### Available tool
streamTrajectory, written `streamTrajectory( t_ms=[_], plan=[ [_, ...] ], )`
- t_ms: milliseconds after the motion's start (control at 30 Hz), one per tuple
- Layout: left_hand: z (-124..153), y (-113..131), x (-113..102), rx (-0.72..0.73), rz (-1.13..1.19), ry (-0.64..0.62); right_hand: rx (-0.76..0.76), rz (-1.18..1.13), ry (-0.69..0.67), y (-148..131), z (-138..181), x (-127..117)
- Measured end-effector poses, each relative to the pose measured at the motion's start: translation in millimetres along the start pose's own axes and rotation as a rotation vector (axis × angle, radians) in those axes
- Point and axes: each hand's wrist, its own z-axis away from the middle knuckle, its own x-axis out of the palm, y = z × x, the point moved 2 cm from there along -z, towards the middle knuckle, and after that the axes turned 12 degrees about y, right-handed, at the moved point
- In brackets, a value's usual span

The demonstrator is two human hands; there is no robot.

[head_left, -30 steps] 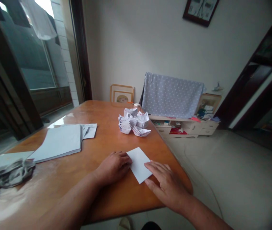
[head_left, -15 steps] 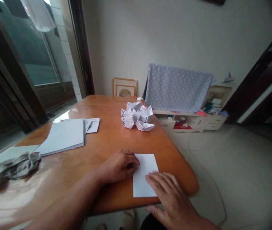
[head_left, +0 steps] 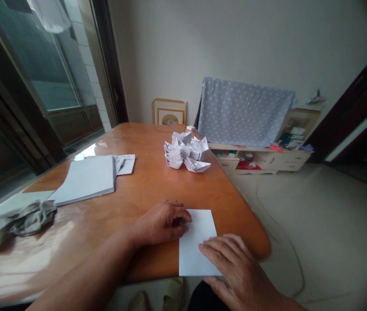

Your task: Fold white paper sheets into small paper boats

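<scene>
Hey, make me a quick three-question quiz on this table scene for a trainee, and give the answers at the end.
1. True or false: the right hand rests on the white sheet.
2. What is the pile on the table made of?
A. Folded paper boats
B. Stacked plates
C. Wooden blocks
3. Fill in the blank: in the head camera view, the paper stack lies to the ____ of the left hand.

Key: 1 true; 2 A; 3 left.
</scene>
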Motion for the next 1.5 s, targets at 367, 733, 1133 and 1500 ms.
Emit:
streamTrajectory(
  t_ms=[367, 733, 1133, 1500],
  plan=[
    [4, -10, 1, -0.197, 0.107, 0.103, 0.325, -0.227, -0.106, 29, -21, 0],
    [4, -8, 4, -0.288, 0.109, 0.031, 0.420, -0.361, -0.275, 45, -45, -5],
    [7, -9, 2, -0.238, 0.092, 0.021, 0.578, -0.607, -0.328, 59, -48, -2],
    [8, -5, -2, -0.301, 0.172, -0.003, 0.757, -0.478, -0.121, 69, -46, 24]
  ],
)
